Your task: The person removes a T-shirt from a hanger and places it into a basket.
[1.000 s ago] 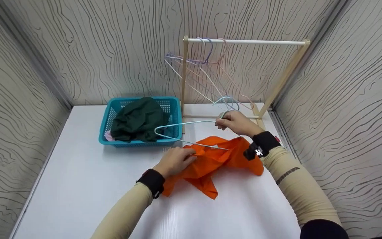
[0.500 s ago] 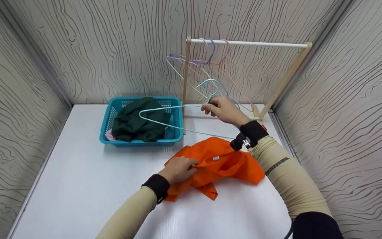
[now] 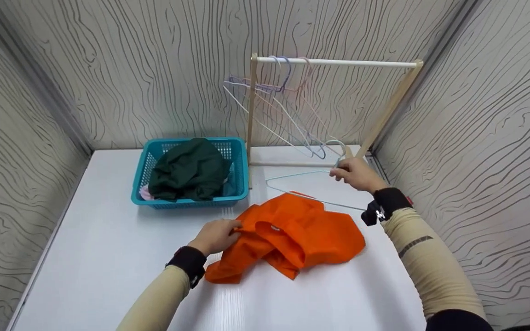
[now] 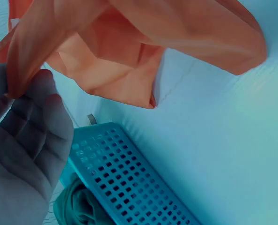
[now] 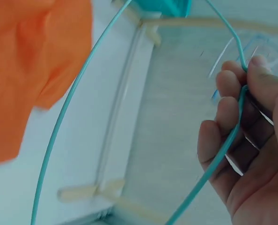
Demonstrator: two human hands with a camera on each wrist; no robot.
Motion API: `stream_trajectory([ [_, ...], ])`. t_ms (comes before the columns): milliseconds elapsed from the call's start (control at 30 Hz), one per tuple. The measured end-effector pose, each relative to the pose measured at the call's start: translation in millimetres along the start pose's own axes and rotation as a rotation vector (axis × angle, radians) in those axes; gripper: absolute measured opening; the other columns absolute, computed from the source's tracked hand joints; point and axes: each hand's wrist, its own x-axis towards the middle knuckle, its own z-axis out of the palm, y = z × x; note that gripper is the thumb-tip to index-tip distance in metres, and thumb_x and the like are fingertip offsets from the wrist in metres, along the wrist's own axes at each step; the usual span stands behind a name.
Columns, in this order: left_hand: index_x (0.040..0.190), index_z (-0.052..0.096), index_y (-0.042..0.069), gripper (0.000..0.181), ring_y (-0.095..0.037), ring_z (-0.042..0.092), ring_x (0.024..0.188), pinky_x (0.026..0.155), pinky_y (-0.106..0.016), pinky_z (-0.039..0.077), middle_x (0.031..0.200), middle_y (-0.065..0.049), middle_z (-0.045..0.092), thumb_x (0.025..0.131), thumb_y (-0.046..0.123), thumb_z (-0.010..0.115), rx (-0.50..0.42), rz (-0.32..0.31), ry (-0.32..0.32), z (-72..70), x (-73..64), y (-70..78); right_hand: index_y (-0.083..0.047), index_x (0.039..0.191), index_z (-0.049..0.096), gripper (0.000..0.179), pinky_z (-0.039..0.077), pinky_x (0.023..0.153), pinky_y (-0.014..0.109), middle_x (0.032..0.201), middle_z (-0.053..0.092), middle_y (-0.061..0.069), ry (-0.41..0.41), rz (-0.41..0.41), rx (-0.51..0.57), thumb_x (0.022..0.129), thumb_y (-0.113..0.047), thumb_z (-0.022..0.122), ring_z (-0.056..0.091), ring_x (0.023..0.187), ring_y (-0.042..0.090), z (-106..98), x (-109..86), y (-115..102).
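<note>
An orange garment [image 3: 334, 234], perhaps a shirt, lies crumpled on the white table with a small white tag at its opening. My left hand [image 3: 216, 236] pinches its left part; in the left wrist view the cloth [image 4: 115, 56] hangs from between thumb and fingers. My right hand [image 3: 359, 174] holds a light teal clothes hanger [image 3: 299, 174] by the neck below its hook, beyond the garment's far edge. In the right wrist view, thumb and forefinger pinch the hanger wire [image 5: 59, 117], which stands apart from the orange cloth.
A teal basket [image 3: 190, 202] with dark green cloth [image 3: 191, 170] and a bit of pink cloth stands at the back left. Beside it is a wooden rack [image 3: 252, 115] with a white rail [image 3: 361, 63], several hangers [image 3: 288, 87] hanging at its left end. Patterned walls enclose the table.
My right hand has lifted the hanger leftwards off the garment, then carried it right, near the rack's foot. My left hand has drawn the garment's edge left, and the cloth has spread.
</note>
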Motion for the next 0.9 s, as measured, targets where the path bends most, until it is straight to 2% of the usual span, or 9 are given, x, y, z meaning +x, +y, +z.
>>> stream_trajectory([
  [200, 0.110, 0.068, 0.015, 0.018, -0.018, 0.054, 0.080, 0.083, -0.040, 0.052, 0.092, -0.001, 0.068, 0.095, 0.021, 0.061, -0.034, -0.030, -0.022, -0.7, -2.2, -3.5, 0.003, 0.096, 0.070, 0.020, 0.045, 0.064, 0.029, 0.088, 0.069, 0.020, 0.023, 0.125, -0.091, 0.097, -0.012, 0.057, 0.059, 0.074, 0.022, -18.1, -14.9, 45.5],
  [300, 0.112, 0.068, 0.015, 0.020, -0.018, 0.054, 0.080, 0.083, -0.040, 0.052, 0.093, 0.000, 0.068, 0.095, 0.021, 0.061, -0.036, -0.036, -0.036, -1.1, -0.5, -1.4, 0.004, 0.099, 0.070, 0.022, 0.048, 0.068, 0.035, 0.091, 0.068, 0.021, 0.022, 0.209, -0.118, 0.097, -0.013, 0.055, 0.059, 0.078, 0.026, -28.1, -17.8, 55.5],
  [400, 0.113, 0.068, 0.015, 0.020, -0.018, 0.053, 0.081, 0.083, -0.041, 0.051, 0.093, 0.000, 0.067, 0.095, 0.021, 0.061, -0.051, -0.042, -0.043, -2.5, 1.0, 1.3, 0.004, 0.106, 0.069, 0.027, 0.049, 0.072, 0.037, 0.098, 0.068, 0.022, 0.044, 0.305, -0.127, 0.100, -0.016, 0.051, 0.059, 0.083, 0.028, -40.3, -15.9, 54.9],
  [533, 0.114, 0.068, 0.013, 0.022, -0.018, 0.052, 0.082, 0.083, -0.041, 0.051, 0.093, 0.000, 0.066, 0.095, 0.022, 0.061, -0.077, -0.059, -0.049, -2.1, -0.9, 0.6, 0.002, 0.099, 0.068, 0.029, 0.042, 0.064, 0.035, 0.088, 0.064, 0.017, 0.145, 0.361, -0.195, 0.101, -0.019, 0.048, 0.054, 0.076, 0.027, -57.9, -1.5, 39.3],
  [633, 0.115, 0.068, 0.013, 0.022, -0.018, 0.052, 0.081, 0.082, -0.040, 0.051, 0.092, 0.000, 0.066, 0.095, 0.022, 0.061, -0.087, -0.070, -0.051, -1.3, -2.0, -1.9, 0.003, 0.104, 0.067, 0.032, 0.042, 0.064, 0.040, 0.090, 0.064, 0.020, 0.254, 0.363, -0.244, 0.101, -0.021, 0.047, 0.054, 0.077, 0.030, -73.2, 13.1, 18.6],
  [800, 0.113, 0.067, 0.016, 0.020, -0.017, 0.052, 0.079, 0.079, -0.038, 0.051, 0.089, 0.002, 0.065, 0.095, 0.022, 0.061, -0.098, -0.091, -0.056, 1.6, -5.1, -2.8, 0.001, 0.122, 0.063, 0.039, 0.047, 0.079, 0.052, 0.114, 0.065, 0.027, 0.388, 0.339, -0.259, 0.104, -0.025, 0.041, 0.060, 0.095, 0.040, -100.1, 43.2, -23.0],
  [900, 0.114, 0.066, 0.018, 0.020, -0.017, 0.052, 0.079, 0.079, -0.037, 0.050, 0.089, 0.003, 0.064, 0.095, 0.024, 0.062, -0.114, -0.110, -0.079, 4.8, -7.0, -0.8, -0.001, 0.121, 0.064, 0.041, 0.046, 0.083, 0.054, 0.118, 0.064, 0.025, 0.436, 0.311, -0.260, 0.105, -0.027, 0.036, 0.060, 0.101, 0.041, -112.0, 58.8, -44.7],
])
